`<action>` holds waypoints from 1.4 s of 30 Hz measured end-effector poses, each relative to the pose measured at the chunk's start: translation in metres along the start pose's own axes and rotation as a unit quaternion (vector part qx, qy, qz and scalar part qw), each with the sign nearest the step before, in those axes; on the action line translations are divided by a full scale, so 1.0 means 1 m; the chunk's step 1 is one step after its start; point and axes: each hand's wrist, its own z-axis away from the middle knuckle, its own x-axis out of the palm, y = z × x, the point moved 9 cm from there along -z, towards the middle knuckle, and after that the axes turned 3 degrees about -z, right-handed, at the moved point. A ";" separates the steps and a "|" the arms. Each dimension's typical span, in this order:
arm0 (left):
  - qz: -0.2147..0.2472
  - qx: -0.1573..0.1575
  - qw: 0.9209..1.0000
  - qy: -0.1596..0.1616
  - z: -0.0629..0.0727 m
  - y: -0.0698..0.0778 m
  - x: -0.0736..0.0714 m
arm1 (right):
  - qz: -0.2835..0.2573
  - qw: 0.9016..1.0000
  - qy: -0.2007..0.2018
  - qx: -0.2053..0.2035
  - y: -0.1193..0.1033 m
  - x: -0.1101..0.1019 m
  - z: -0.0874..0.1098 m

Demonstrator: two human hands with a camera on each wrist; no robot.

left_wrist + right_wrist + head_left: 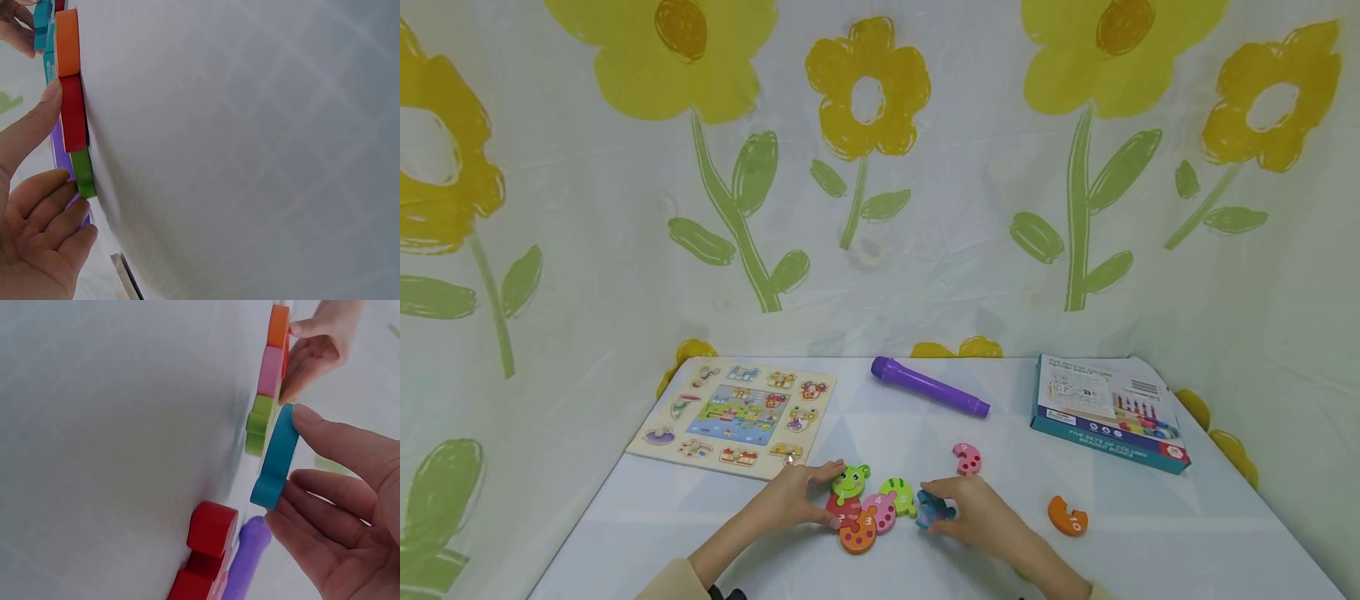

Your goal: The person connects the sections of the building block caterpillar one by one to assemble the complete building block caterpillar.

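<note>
A caterpillar number puzzle lies on the table, its green smiling head (851, 482) joined to red (842, 510), orange (858, 533), pink (880, 512) and green (897, 495) pieces. My left hand (801, 496) holds the head end: its thumb presses the red piece's edge, and its fingertips touch the green head in the left wrist view. Between thumb and fingers, my right hand (973, 512) pinches a blue puzzle piece (276, 456), tilted close beside the chain's green end piece. Part of the blue piece is hidden by the right hand.
Loose pink (967, 458) and orange (1067, 517) pieces lie beyond and right of my right hand. A bit of green shows under the right forearm. Farther back are a wooden picture puzzle board (737, 417), a purple toy microphone (931, 387) and a teal-edged box (1108, 412).
</note>
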 end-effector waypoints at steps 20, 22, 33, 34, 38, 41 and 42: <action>-0.005 0.007 1.000 0.006 0.000 0.002 -0.002 | 0.018 0.999 0.029 0.024 -0.004 0.006 -0.007; -0.004 0.008 1.000 0.006 0.000 0.002 -0.002 | 0.022 0.999 0.034 0.026 -0.004 0.006 -0.008; -0.008 0.007 1.000 0.007 0.001 0.001 -0.002 | 0.027 0.999 0.042 0.023 -0.006 0.009 -0.012; -0.007 0.008 1.000 0.007 0.001 0.001 -0.002 | 0.025 0.999 0.041 0.021 -0.007 0.009 -0.012; -0.005 0.009 1.000 0.007 0.000 0.000 -0.001 | 0.025 0.999 0.033 0.025 -0.007 0.010 -0.011; -0.005 0.012 1.000 0.007 0.000 0.000 -0.001 | 0.024 0.999 0.024 0.038 -0.007 0.009 -0.011; -0.005 0.012 1.000 0.007 0.000 0.000 -0.001 | 0.021 0.999 0.022 0.044 -0.006 0.009 -0.011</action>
